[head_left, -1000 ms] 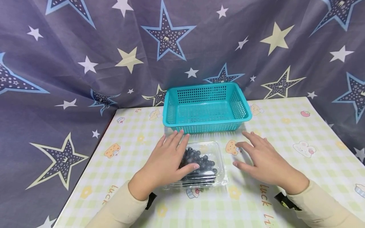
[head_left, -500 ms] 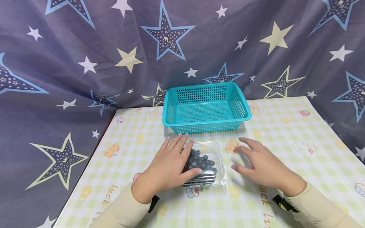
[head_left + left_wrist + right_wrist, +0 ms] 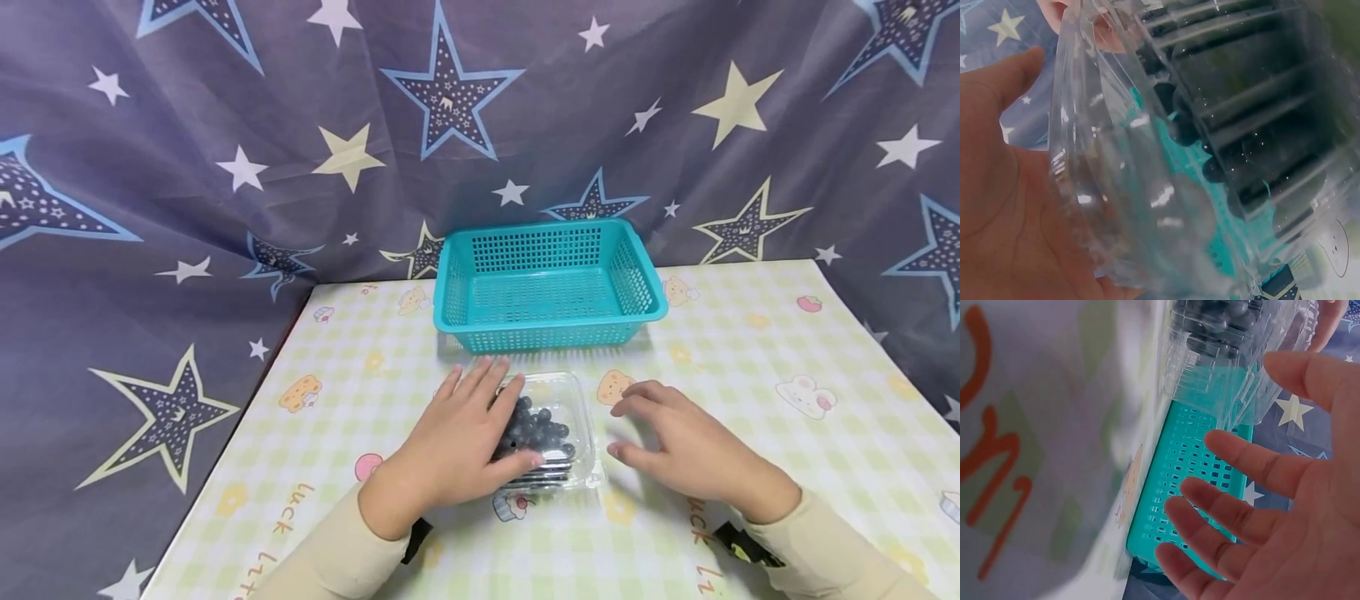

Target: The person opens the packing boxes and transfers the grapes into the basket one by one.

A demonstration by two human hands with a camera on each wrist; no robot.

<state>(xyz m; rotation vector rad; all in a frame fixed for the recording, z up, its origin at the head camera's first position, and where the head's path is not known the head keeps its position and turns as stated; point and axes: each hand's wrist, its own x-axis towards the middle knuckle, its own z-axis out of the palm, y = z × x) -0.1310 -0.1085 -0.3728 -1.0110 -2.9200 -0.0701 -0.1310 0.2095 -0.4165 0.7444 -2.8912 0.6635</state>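
A clear plastic clamshell box [image 3: 577, 417] stands on the table, with several dark round berries [image 3: 543, 429] inside that look like blueberries. Over its left part lies my left hand [image 3: 457, 446], fingers fairly straight and thumb along the near side; it hides that end of the box. In the left wrist view, the palm [image 3: 1004, 206] faces the transparent side wall. Just right of the box, my right hand [image 3: 690, 446] hovers with loosely bent, spread fingers and nothing in them. The right wrist view shows a gap between those fingers [image 3: 1235, 512] and the box [image 3: 1247, 381].
Behind the box stands a turquoise plastic basket [image 3: 547, 333] with perforated walls and nothing seen inside. A checked cloth with cartoon prints covers the table [image 3: 750, 350]. A dark curtain with stars [image 3: 300, 100] hangs along the back and left.
My right hand has drawn in slightly toward the box, its fingers bending more. My left hand has shifted a little right over the box. The box and basket stay in place.
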